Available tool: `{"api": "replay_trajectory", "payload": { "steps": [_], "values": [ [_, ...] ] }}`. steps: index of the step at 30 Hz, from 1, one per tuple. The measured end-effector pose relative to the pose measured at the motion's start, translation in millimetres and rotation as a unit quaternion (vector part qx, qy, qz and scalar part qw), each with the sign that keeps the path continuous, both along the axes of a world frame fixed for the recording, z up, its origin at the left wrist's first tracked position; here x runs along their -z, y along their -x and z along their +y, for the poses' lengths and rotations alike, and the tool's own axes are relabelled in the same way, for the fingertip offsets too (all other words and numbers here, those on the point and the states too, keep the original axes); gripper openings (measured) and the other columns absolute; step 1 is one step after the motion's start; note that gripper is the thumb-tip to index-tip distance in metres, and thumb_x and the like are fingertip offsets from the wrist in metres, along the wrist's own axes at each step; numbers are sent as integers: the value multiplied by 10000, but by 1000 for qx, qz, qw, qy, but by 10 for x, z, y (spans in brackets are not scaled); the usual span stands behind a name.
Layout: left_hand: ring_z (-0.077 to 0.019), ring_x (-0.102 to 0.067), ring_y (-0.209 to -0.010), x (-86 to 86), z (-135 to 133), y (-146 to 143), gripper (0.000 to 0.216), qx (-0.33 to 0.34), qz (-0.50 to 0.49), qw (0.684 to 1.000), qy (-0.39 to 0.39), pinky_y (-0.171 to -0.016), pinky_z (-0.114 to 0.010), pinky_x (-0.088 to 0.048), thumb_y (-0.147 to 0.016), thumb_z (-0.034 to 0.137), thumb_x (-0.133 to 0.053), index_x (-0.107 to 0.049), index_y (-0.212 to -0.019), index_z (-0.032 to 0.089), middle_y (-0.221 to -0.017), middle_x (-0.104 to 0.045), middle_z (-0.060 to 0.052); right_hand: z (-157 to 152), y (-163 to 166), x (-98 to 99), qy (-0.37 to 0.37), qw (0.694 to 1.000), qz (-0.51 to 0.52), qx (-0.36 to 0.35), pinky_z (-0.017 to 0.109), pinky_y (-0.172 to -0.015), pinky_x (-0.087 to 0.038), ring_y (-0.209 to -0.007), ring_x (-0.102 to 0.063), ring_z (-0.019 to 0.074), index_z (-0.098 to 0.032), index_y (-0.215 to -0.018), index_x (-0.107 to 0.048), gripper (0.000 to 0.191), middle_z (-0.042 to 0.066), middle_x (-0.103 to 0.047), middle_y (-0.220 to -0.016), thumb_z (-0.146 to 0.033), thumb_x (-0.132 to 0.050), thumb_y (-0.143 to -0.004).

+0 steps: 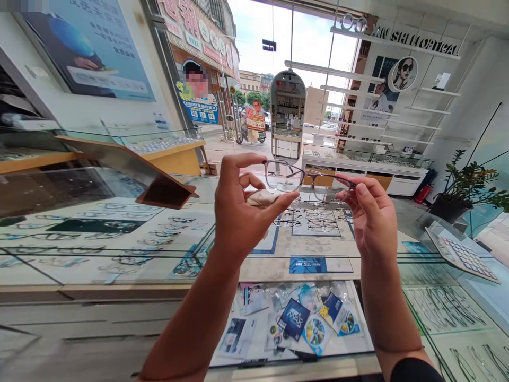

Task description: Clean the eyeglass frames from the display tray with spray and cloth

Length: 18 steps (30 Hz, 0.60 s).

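Note:
A pair of thin-rimmed eyeglasses (304, 174) is held up in front of me, lenses facing the shop window. My left hand (248, 204) grips the rim at the left, index finger on its upper corner and thumb below the lens. A crumpled pale cloth (262, 198) is tucked in that same hand, under the curled fingers. At the other side, my right hand (374, 212) pinches the frame near its right hinge between thumb and fingers. Both hands are above the glass counter.
Glass display cases (119, 228) with rows of frames lie below and left. A drawer (254, 361) holds leaflets and packets. A tilted brown-edged panel (131, 164) stands left. An arched mirror (288, 116), a potted plant (453, 191) and a slanted board (465, 254) are beyond.

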<state>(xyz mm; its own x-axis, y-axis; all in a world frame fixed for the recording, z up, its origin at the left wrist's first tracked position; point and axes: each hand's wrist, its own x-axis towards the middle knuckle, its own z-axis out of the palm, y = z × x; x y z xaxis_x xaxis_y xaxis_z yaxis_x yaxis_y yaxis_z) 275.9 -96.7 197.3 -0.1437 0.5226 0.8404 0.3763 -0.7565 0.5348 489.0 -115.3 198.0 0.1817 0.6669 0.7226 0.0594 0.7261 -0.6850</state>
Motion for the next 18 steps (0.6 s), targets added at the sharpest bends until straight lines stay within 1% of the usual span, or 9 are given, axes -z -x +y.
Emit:
{"api": "replay_trajectory", "payload": {
  "steps": [4,7,16,18],
  "values": [
    [-148,-617,-794,5,8,10,663,-16,8,1000,-19,-575,-258,-496,-729,480,-910,-549,-1259,312,-1296,-634,-64,-9,-2,-1,15,1000,17,-13,367,-869,-595,-846,-719,147,-263,-1005,-699,193,38,-791,-1181,-436,-685,-921],
    [-144,-616,-786,11,19,17,661,-25,13,999,-37,-609,-269,-509,-724,467,-917,-556,-1256,312,-1303,-632,-61,-3,3,-1,23,999,23,-15,361,-861,-593,-849,-717,149,-264,-1009,-708,193,35,-795,-1165,-431,-695,-914],
    [-121,-623,-752,14,14,9,683,10,9,1000,-10,-513,-216,-476,-741,461,-909,-533,-1293,317,-1386,-622,-86,-23,25,-8,15,998,38,-41,366,-857,-592,-782,-692,139,-255,-993,-718,176,35,-803,-1103,-408,-716,-904],
    [-109,-610,-732,17,29,11,672,21,7,1000,-16,-505,-203,-477,-739,439,-911,-541,-1282,299,-1380,-631,-90,-28,34,-11,15,998,41,-46,363,-847,-591,-811,-709,152,-260,-992,-711,172,28,-796,-1056,-406,-718,-901]
  ]
}}
